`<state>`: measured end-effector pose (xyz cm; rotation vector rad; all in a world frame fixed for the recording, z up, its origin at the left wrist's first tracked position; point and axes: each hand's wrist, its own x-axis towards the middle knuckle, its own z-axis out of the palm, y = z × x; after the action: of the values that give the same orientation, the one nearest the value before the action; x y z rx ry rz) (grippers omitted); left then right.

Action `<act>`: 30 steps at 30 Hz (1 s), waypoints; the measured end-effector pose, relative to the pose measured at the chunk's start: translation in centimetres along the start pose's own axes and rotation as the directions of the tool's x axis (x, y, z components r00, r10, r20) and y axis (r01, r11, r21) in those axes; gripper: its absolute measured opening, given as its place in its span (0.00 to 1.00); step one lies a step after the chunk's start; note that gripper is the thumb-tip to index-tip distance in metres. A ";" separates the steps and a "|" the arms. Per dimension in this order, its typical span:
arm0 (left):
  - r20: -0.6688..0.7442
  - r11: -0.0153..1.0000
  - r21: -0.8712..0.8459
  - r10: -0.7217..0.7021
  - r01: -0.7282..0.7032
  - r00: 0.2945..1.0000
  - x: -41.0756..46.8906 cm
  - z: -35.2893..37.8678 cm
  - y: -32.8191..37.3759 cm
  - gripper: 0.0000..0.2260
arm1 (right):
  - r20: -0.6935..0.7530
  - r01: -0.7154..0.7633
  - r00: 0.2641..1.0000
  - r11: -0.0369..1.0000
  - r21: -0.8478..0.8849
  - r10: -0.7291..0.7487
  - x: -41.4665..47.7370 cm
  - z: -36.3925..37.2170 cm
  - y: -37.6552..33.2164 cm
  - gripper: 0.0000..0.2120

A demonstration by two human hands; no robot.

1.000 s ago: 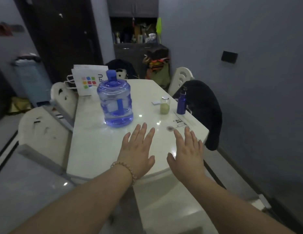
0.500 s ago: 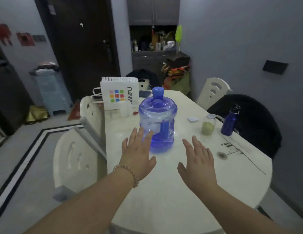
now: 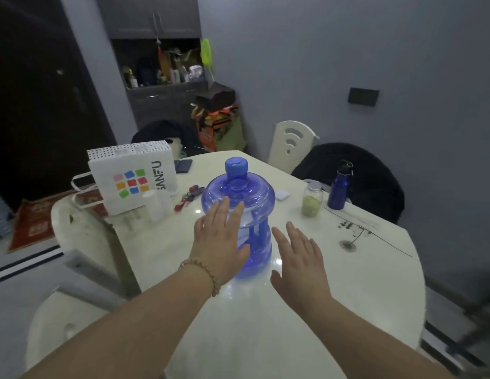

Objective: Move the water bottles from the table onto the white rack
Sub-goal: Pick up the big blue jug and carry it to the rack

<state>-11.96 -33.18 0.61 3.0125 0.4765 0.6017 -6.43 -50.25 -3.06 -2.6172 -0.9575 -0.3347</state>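
A large translucent blue water jug point(image 3: 245, 203) with a blue cap stands upright in the middle of the white table point(image 3: 361, 283). My left hand point(image 3: 219, 242) is spread flat in front of the jug's left side, fingers apart, holding nothing; whether it touches the jug I cannot tell. My right hand point(image 3: 300, 262) is open just right of the jug's base, a small gap away. A small dark blue metal bottle point(image 3: 339, 188) stands upright near the table's right edge. No white rack is in view.
A white shopping bag point(image 3: 131, 177) stands at the table's far left, with a white cup point(image 3: 153, 205), keys point(image 3: 187, 198), a dark phone point(image 3: 183, 166), a small white box point(image 3: 282, 195) and a jar of green powder point(image 3: 311, 198). White chairs point(image 3: 79, 236) flank the table; a black garment point(image 3: 356, 170) drapes one.
The view has come closer to the table. Both hands have moved forward toward the jug, the left hand now overlapping its left side and the right hand beside its base.
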 end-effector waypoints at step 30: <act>-0.167 0.841 -0.315 0.406 -0.439 0.898 17.4 3.1 -5.5 0.21 | -0.285 0.014 0.955 0.970 -0.244 -0.085 11.7 7.7 -5.8 0.39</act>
<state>2.95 -22.58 3.67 2.7525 -0.2896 0.7573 -0.75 -36.30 -4.98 -2.6501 -0.9298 -0.8758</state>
